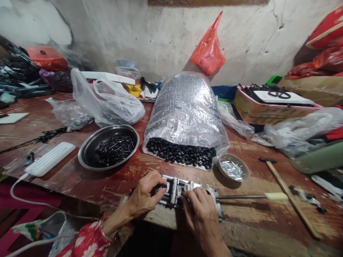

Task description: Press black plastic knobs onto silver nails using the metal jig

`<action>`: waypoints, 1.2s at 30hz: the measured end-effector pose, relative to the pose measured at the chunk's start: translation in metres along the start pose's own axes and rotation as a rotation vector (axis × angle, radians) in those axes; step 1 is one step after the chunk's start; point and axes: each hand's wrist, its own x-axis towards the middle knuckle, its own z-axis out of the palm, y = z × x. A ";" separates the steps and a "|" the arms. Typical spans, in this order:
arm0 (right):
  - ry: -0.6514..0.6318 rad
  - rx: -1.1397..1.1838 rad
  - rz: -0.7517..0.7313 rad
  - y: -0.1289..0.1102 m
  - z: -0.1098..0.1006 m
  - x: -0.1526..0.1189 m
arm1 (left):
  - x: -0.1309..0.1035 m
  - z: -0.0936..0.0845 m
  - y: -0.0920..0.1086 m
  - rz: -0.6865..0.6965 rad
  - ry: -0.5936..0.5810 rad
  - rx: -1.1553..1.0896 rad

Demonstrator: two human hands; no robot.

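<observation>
A metal clamping fixture (175, 191) with raised bars and a long rod handle (241, 196) sits at the table's front edge. At its left end is my left hand (146, 192), thumb and forefinger closed on a small black part (162, 185). My right hand (199, 210) rests on the right half of the fixture, its fingers curled down; what lies under the fingertips is hidden. Beyond my hands, an open plastic sack (187, 110) spills small round black caps (182, 152). To the right stands a small bowl (221, 167) of silver metal pins (232, 170).
A steel bowl (82, 157) of black parts with metal pins stands on the left, near a white power strip (50, 159). At right lie a hammer (289, 196) and a green cylinder (318, 157). Plastic bags (107, 100) and a cardboard box (257, 111) stand behind.
</observation>
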 end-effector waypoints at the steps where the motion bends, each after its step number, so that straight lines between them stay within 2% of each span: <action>1: -0.003 -0.001 0.001 0.000 0.000 0.000 | -0.001 0.000 -0.001 -0.016 0.006 -0.015; 4: -0.010 -0.007 0.003 0.000 0.000 0.001 | -0.002 0.000 -0.001 -0.038 0.020 -0.037; 8: -0.010 -0.006 0.010 -0.001 0.000 0.001 | -0.003 0.001 0.000 0.019 0.009 -0.043; 13: -0.013 0.021 0.015 0.001 0.000 0.000 | -0.009 0.001 0.001 0.025 0.012 -0.007; 17: -0.023 0.044 0.019 0.001 0.000 -0.001 | -0.012 0.003 0.003 -0.003 -0.001 0.052; 23: -0.013 0.035 0.023 0.001 0.001 -0.003 | -0.006 0.005 0.004 -0.089 0.011 -0.043; 26: -0.011 0.055 0.033 0.001 0.002 -0.004 | -0.006 0.006 0.002 -0.088 0.006 -0.047; 36: -0.019 0.052 0.030 0.000 -0.001 -0.003 | -0.016 0.009 0.003 -0.008 0.039 0.168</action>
